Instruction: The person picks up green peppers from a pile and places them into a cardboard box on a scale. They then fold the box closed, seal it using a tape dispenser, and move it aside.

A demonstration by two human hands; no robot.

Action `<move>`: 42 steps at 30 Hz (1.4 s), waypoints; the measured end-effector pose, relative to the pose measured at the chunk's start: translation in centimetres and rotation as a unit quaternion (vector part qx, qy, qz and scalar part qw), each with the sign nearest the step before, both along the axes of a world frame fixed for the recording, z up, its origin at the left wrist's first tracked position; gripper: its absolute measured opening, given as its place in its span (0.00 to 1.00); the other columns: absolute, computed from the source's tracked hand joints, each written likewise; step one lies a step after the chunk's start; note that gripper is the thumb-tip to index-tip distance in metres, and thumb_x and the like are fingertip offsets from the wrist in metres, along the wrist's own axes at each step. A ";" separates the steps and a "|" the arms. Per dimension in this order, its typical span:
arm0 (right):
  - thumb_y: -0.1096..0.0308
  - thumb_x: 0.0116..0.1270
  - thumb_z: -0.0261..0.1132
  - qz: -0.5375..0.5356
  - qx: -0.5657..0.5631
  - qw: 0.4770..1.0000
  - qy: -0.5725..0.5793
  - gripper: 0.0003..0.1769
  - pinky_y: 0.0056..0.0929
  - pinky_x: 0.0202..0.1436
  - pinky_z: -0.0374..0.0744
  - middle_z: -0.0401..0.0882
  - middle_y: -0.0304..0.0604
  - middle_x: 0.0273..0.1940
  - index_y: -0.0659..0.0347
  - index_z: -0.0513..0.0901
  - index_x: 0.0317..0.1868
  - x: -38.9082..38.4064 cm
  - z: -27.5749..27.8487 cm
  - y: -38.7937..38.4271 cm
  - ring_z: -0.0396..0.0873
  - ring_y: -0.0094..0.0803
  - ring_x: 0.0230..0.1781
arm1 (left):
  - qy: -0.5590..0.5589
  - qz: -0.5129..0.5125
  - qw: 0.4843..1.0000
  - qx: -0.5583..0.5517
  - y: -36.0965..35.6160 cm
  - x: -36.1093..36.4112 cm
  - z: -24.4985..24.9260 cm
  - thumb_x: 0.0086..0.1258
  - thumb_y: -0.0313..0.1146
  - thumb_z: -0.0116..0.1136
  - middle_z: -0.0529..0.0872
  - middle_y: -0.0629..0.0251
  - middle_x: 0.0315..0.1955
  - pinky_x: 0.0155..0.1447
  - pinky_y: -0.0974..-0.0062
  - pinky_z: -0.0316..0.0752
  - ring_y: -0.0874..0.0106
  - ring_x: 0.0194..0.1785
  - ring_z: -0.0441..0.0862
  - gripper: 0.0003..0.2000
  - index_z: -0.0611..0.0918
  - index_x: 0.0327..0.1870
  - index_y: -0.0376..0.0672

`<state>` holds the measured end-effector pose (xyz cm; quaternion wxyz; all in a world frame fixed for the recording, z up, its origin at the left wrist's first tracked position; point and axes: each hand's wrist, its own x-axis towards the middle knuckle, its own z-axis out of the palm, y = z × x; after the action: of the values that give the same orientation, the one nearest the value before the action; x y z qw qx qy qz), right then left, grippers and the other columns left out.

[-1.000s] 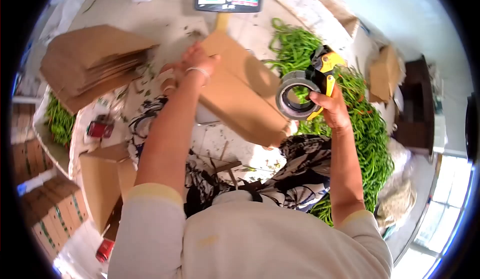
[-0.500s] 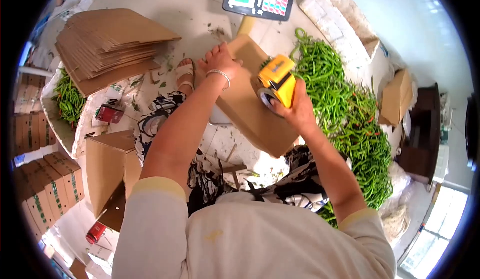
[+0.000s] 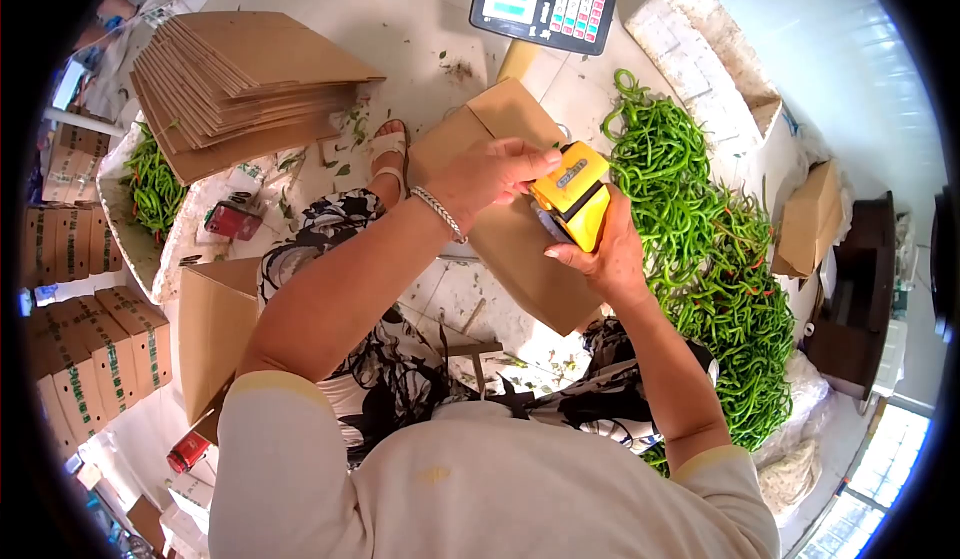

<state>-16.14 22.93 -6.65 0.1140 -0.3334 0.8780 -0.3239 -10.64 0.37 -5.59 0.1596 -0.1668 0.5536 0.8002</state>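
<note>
A yellow tape dispenser [image 3: 572, 181] is in my right hand [image 3: 618, 259], whose fingers wrap round its right side. My left hand [image 3: 497, 174] reaches to the dispenser's front edge with thumb and fingers pinched together; whatever is between them is too small to make out. Below both hands lies a closed brown cardboard box [image 3: 535, 269], slanting across in front of my knees, with a flap seam near its far end. Part of the box is hidden by my left hand and the dispenser.
Green chili peppers [image 3: 700, 259] lie heaped to the right. Flattened cardboard boxes [image 3: 240, 79] are stacked at left, near a foam box [image 3: 150, 249] of peppers. A scale display [image 3: 543, 4] stands beyond the box; an open carton [image 3: 215, 329] sits by my left knee.
My left hand has left the top of the box and moved right to the dispenser's front. The dispenser, still in my right hand, is turned slightly. The whole view has shifted a little.
</note>
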 end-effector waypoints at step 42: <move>0.55 0.48 0.76 0.062 0.156 0.985 0.047 0.41 0.38 0.36 0.83 0.75 0.50 0.39 0.28 0.72 0.65 -1.1 3.1 -2.1 0.82 0.43 0.32 | -0.084 0.026 0.850 -0.520 -19.2 -9.6 -28.3 0.65 0.38 0.59 0.86 0.62 0.36 0.47 0.69 0.75 0.68 0.39 0.82 0.10 0.86 0.39 0.45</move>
<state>-17.24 20.85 -3.53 0.1430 -0.3806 0.8996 -0.1591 -20.24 -18.86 -33.89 0.0744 -0.3062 0.8687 0.3822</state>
